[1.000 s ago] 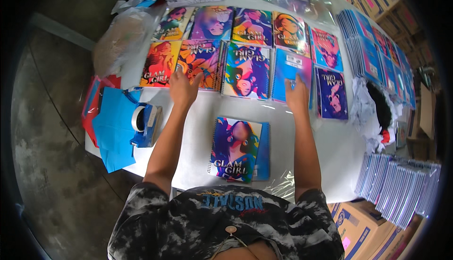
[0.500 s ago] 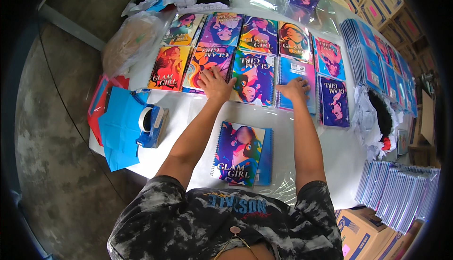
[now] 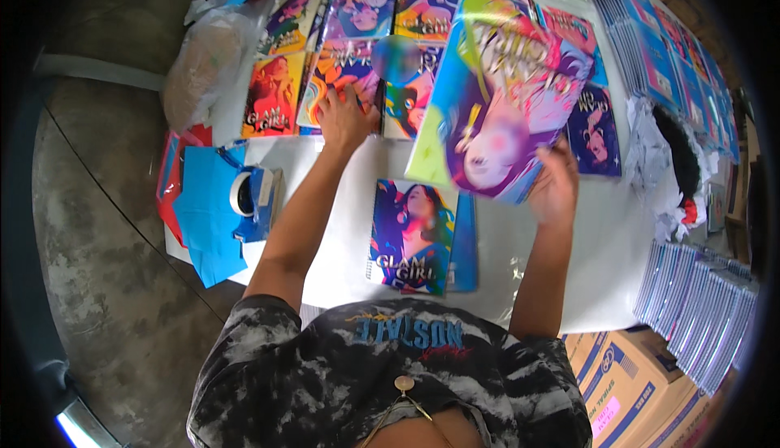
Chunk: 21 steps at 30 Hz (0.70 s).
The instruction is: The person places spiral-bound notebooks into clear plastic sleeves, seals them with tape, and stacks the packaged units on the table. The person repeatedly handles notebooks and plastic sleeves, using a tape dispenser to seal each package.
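My right hand (image 3: 556,184) grips a spiral notebook (image 3: 508,115) by its near right corner. This notebook has a yellow-green and purple cover with a drawn figure; it is tilted, somewhat blurred, and hides part of the rows beneath it. My left hand (image 3: 345,121) rests with bent, parted fingers on an orange and purple notebook (image 3: 325,74) in the near row. To its left lies a red-orange notebook (image 3: 272,95). Close to my body, a multicoloured notebook (image 3: 413,233) overlaps a blue one (image 3: 465,245).
A blue tape dispenser (image 3: 262,196) and blue sheets (image 3: 207,212) are on the left. Stacked notebooks (image 3: 638,50) stand far right, with crumpled paper (image 3: 650,135) before them. Another notebook stack (image 3: 695,302) sits near right, above cardboard boxes (image 3: 626,383). Plastic-wrapped material (image 3: 207,62) is far left.
My right hand has lifted a notebook off the near row and turned it, so its illustrated cover shows. My left hand has shifted slightly on the orange and purple notebook. The view has moved.
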### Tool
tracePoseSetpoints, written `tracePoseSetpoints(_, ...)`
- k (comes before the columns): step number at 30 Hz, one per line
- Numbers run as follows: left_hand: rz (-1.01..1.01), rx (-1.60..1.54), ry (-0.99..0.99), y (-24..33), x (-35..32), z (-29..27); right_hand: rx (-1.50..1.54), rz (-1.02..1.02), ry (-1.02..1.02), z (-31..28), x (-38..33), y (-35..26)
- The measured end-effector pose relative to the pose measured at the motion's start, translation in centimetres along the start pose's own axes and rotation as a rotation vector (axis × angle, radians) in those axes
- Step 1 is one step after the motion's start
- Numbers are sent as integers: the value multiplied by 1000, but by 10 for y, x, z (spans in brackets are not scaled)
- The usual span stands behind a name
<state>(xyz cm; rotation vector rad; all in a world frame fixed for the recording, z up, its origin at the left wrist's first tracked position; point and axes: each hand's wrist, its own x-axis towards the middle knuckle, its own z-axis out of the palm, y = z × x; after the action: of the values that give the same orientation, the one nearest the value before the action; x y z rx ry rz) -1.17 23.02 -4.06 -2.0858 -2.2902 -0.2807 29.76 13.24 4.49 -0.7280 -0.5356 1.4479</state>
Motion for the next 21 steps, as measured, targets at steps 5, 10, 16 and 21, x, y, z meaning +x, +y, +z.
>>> tracePoseSetpoints(5, 38, -228, 53, -11, 37, -56, -430, 441, 94, -14, -87, 67)
tracePoseSetpoints(10, -81, -1233, 253, 1, -42, -134, -1223, 189, 150, -33, -126, 94)
tracePoseSetpoints(16, 490, -862, -172, -33, -136, -50, -1438, 187, -28, -35, -119, 81)
tracePoseSetpoints(21, 565, -282, 86, -40, -118, -60, -1576, 233, -48, -34, -120, 79)
